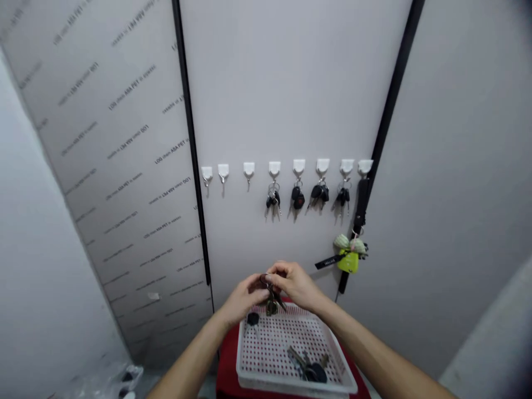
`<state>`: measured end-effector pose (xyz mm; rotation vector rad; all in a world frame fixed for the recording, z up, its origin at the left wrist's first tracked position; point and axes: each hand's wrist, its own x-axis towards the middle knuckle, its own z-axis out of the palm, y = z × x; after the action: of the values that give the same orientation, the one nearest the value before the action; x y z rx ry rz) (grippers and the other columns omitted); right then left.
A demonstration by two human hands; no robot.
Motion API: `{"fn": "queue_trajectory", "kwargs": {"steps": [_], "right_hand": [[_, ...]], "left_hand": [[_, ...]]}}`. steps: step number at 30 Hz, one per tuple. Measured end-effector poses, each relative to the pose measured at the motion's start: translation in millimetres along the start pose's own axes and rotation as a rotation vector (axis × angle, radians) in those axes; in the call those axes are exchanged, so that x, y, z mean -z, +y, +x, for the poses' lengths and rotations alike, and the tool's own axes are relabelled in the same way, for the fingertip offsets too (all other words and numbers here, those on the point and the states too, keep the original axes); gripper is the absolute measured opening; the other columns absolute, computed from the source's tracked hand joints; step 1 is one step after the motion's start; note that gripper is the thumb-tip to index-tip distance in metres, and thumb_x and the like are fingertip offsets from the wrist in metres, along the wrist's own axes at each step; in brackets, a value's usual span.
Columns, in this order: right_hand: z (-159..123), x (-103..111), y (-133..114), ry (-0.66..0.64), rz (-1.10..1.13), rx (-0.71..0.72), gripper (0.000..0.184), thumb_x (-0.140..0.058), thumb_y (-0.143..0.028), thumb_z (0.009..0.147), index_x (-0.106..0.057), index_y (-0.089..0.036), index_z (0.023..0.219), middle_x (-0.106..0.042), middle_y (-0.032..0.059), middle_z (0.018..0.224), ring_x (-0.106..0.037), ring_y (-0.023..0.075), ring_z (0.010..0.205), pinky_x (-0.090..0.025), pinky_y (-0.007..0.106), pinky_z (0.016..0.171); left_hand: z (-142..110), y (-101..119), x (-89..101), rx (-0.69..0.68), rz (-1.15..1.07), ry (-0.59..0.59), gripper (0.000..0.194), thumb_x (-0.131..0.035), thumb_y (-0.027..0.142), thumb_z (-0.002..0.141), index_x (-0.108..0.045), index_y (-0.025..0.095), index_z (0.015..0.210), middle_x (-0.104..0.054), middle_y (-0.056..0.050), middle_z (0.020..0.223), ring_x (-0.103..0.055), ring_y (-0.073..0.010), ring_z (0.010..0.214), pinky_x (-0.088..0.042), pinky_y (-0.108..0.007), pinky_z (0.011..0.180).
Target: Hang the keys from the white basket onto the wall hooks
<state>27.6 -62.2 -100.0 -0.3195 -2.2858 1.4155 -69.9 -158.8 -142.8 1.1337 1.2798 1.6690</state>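
Note:
Above the far edge of a white perforated basket (282, 381), my two hands meet around one bunch of keys (272, 306). The ring is pinched by my right hand (294, 284) at the top. My left hand (246, 299) closes on the bunch from the left side, fingers curled against the ring and keys. Several keys hang down below the fingers. Inside the basket lie a black-headed key (252, 318) at the far left and a second key bunch (310, 366) near the front right.
White adhesive hooks (274, 168) line the wall panel; several carry key bunches (298, 197), and three on the left hold nothing. From the rightmost hangs a black strap (362, 202) with a yellow-green charm (348, 261). The basket rests on a red surface (228, 363).

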Motion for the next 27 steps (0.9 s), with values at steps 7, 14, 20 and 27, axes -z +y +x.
{"fn": "queue_trajectory", "kwargs": {"steps": [7, 14, 20, 27], "right_hand": [[41, 8, -63, 0.217, 0.207, 0.108, 0.010, -0.050, -0.023, 0.058, -0.047, -0.013, 0.061, -0.046, -0.0049, 0.044, -0.045, 0.0057, 0.039, -0.038, 0.019, 0.041], [96, 19, -113, 0.436, 0.200, 0.322, 0.011, -0.046, -0.013, 0.061, -0.049, -0.013, 0.071, -0.048, -0.0045, 0.051, -0.049, 0.0052, 0.043, -0.043, 0.019, 0.045], [123, 17, -115, 0.565, -0.075, 0.260, 0.017, -0.040, -0.009, 0.064, -0.052, -0.012, 0.075, -0.053, -0.0022, 0.052, -0.051, 0.0060, 0.044, -0.045, 0.021, 0.052], [123, 17, -103, 0.571, -0.329, 0.295, 0.023, -0.038, -0.006, 0.062, -0.054, -0.012, 0.078, -0.058, 0.0004, 0.061, -0.055, 0.0079, 0.054, -0.042, 0.023, 0.064]], "left_hand": [[28, 55, -5.8, -0.205, 0.137, 0.201, 0.018, -0.052, 0.026, 0.060, -0.055, 0.013, 0.072, -0.050, 0.001, 0.058, -0.040, -0.0078, 0.052, -0.030, -0.019, 0.050], [70, 124, 12.8, -0.319, 0.196, 0.381, 0.017, -0.052, 0.027, 0.061, -0.055, 0.013, 0.069, -0.051, 0.000, 0.057, -0.043, -0.0076, 0.052, -0.032, -0.019, 0.051], [92, 135, 23.4, -0.267, 0.384, 0.524, 0.018, -0.050, 0.025, 0.061, -0.055, 0.013, 0.074, -0.050, 0.002, 0.053, -0.043, -0.0069, 0.048, -0.035, -0.020, 0.051], [92, 119, 24.5, -0.229, 0.549, 0.580, 0.023, -0.050, 0.025, 0.060, -0.053, 0.012, 0.080, -0.053, -0.002, 0.063, -0.048, -0.0088, 0.054, -0.038, -0.021, 0.052]]}}
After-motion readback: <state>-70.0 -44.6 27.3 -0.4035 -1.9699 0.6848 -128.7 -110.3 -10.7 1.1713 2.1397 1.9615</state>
